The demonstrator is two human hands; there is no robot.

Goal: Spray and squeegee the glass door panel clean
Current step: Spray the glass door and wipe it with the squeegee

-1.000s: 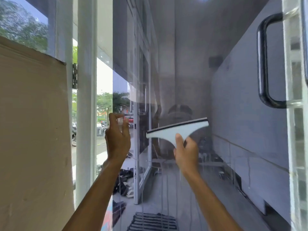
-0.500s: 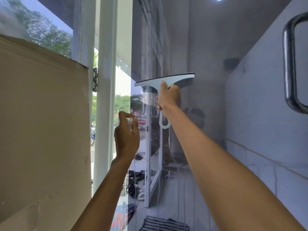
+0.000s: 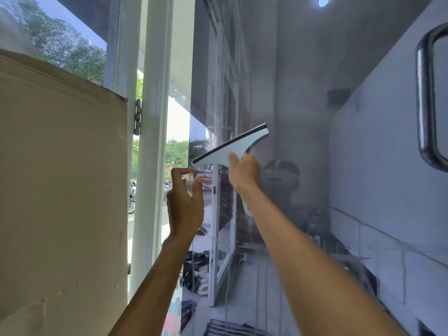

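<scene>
The right hand (image 3: 243, 173) is clenched round the neck of a white plastic squeegee with a black rubber blade (image 3: 232, 147), thumb laid on its flat white face. The squeegee sits at the middle of the clear glass door panel (image 3: 303, 105), tilted so that its left end is low and its right end high, blade edge uppermost. Whether the blade touches the glass cannot be told. The end of its handle shows below the wrist. Just left of it and a little lower, the left hand (image 3: 185, 207) grasps a small clear spray bottle (image 3: 190, 178), with thumb and forefinger curled about its top. The palm hides most of the bottle. At the far right of the panel is a dark curved metal door handle (image 3: 423, 98). Left of the glass stands a white door frame (image 3: 155, 105) with a grey hinge (image 3: 138, 117), and a beige cardboard sheet (image 3: 60, 178) covers the near left. A dark ribbed floor mat (image 3: 230, 328) lies at the bottom.
</scene>
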